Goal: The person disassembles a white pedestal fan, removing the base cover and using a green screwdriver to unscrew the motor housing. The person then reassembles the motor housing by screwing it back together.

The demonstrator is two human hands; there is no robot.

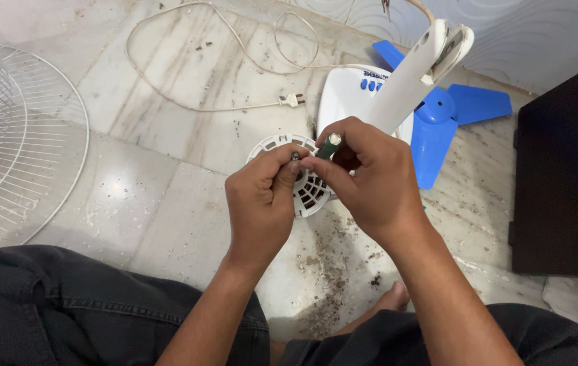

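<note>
My left hand [262, 196] pinches a small dark screw [295, 156] between thumb and fingers. My right hand [367, 173] grips a green-handled screwdriver [330, 145], its tip meeting the screw. Both hands hover just above a round white vented motor cover [306, 193] on the marble floor. Behind them stands a white fan base with blue buttons [350, 91] and a white stem [414, 71].
Blue fan blades [462, 108] lie behind the stem. White wire fan grilles [11, 149] rest at the left. A white cord with a plug [292, 101] loops across the floor. A dark cabinet [563, 176] stands at the right. Dirt is scattered near my foot [392, 298].
</note>
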